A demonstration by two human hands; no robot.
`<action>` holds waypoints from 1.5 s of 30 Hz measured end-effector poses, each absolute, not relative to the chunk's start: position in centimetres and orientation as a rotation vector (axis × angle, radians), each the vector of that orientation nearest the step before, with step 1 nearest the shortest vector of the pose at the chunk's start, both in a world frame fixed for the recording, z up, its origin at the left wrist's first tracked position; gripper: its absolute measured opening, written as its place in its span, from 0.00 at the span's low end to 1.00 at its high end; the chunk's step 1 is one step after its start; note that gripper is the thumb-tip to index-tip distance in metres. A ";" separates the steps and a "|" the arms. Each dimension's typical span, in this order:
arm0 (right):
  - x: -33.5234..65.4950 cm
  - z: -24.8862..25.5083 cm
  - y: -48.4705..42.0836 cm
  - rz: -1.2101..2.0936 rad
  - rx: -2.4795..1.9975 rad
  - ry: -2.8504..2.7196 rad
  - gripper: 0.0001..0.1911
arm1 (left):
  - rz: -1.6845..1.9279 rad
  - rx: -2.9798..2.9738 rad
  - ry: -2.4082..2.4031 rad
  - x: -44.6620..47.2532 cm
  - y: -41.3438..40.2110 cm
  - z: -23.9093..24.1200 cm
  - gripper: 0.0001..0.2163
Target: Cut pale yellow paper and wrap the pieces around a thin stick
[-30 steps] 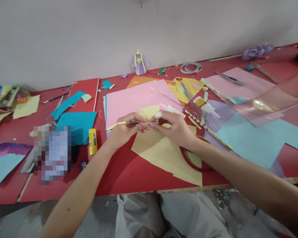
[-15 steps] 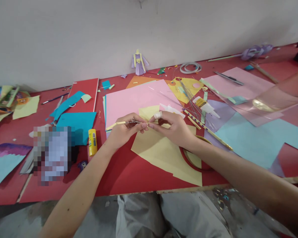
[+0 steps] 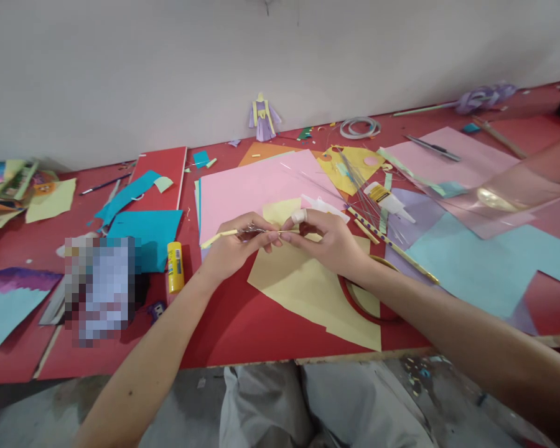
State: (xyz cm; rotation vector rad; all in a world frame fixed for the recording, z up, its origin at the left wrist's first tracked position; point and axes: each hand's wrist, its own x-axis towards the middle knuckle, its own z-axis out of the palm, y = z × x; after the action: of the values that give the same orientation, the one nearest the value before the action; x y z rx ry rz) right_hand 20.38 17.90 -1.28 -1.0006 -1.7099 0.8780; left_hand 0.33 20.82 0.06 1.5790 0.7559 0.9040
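My left hand (image 3: 233, 246) and my right hand (image 3: 329, 239) meet above the red table (image 3: 242, 323). Both pinch a thin yellow paper stick (image 3: 219, 236) that lies level between them, its free end poking out to the left. Fine silvery wire seems to be wound on it between my fingertips. A white bandage wraps one finger of my right hand. Under the hands lie a pale yellow sheet (image 3: 308, 292) and a pink sheet (image 3: 252, 186).
A yellow glue stick (image 3: 175, 266) stands left of my hands. Loose wires, a glue bottle (image 3: 387, 199) and a dotted pencil (image 3: 392, 242) lie to the right. A red hoop (image 3: 364, 308) rests under my right wrist. Coloured papers are scattered around; a small paper doll (image 3: 262, 118) stands at the wall.
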 end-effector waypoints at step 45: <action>20.4 -1.2 17.8 0.845 -1.034 -1.754 0.08 | 0.820 1.588 0.783 0.4 20.9 0.3 0.09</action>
State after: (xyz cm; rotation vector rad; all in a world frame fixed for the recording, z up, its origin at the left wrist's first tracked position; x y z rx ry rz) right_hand 20.40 17.79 -1.16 -1.0343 -1.7536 0.8454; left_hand 0.40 20.95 0.34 1.5884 0.7826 0.8197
